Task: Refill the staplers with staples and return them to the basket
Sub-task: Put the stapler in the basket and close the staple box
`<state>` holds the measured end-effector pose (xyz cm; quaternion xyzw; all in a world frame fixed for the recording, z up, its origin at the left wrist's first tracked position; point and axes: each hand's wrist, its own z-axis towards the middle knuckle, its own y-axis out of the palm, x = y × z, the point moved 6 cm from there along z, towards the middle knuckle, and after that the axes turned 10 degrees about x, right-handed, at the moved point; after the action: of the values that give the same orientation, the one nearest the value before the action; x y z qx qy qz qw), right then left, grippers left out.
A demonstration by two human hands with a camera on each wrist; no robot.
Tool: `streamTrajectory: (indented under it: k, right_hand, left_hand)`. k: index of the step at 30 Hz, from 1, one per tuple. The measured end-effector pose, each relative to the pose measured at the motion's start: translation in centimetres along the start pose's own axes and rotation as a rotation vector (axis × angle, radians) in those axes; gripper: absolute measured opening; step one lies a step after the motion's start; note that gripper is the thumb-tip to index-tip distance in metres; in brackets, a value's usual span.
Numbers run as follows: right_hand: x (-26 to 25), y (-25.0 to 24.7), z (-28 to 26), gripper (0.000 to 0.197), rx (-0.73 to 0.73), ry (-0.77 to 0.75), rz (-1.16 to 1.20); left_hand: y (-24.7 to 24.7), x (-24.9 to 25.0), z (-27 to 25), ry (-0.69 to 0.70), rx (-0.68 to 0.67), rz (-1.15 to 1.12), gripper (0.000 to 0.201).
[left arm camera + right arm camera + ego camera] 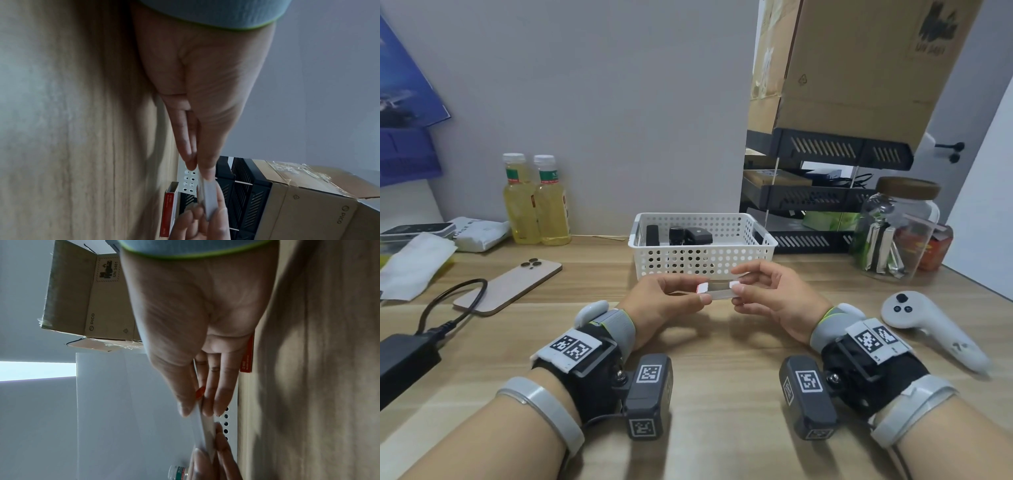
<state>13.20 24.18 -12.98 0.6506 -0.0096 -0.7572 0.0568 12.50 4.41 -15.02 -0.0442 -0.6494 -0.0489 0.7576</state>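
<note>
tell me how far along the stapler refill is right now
Early, it seems. Done: nothing visibly refilled. The dark staplers lie in the white basket. In hand: the left hand and right hand pinch a small staple box between them. Left: loading the staplers and returning them.

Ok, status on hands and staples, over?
Left hand and right hand each pinch an end of the staple box, held above the table. Staplers sit in the basket. Nothing in the way.

Head view above; wrist views sideways, close.
</note>
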Motion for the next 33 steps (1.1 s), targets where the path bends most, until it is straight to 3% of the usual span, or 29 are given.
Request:
streamTrajectory:
  k: [5, 10, 12, 15, 17, 20, 22, 25, 28, 33]
  right_hand:
    - [0.0, 0.4, -0.2, 0.020, -0.043, -0.031, -0.098]
    - [0.2, 0.6, -0.2, 0.010, -0.031, 0.012, -0.088]
    - [-0.5, -0.3, 0.2, 0.010, 0.067, -0.053, -0.152]
    - [-1.8, -3.7, 1.5, 0.007, 0.308, -0.239, -0.471]
    - [-1.0, -5.6, 2.2, 0.010, 0.340, -0.172, -0.586]
    - [1.1, -6.6, 2.3, 0.026, 0.274, 0.022, -0.678]
    - [1.9, -6.7, 2.4, 0.034, 0.241, 0.073, -0.749]
    - [1.5, -6.3, 2.4, 0.028, 0.235, 0.039, -0.825]
    - [1.2, -5.1, 2.0, 0.024, 0.147, -0.034, -0.676]
    - [1.3, -2.7, 1.2, 0.035, -0.064, -0.052, -0.488]
  left_hand:
    - [1.8, 0.6, -0.9, -0.004, -0.092, -0.035, 0.036]
    - [2.1, 0.7, -0.9, -0.002, -0.053, -0.034, 0.027]
    - [1.8, 0.5, -0.7, -0.012, -0.016, -0.036, 0.024]
    - [1.4, 0.2, -0.4, -0.015, 0.034, -0.030, 0.023]
    - [1.2, 0.1, -0.4, -0.018, 0.045, -0.026, 0.025]
    - [1.2, -0.1, -0.2, -0.026, 0.037, -0.029, 0.027]
    - [1.3, -0.1, -0.2, -0.020, 0.035, -0.037, 0.032]
    - [1.3, 0.0, -0.1, -0.006, 0.050, -0.045, 0.040]
    - [1.1, -0.3, 0.0, -0.002, 0.062, -0.045, 0.042]
    - [0.9, -0.3, 0.0, -0.009, 0.075, -0.026, 0.024]
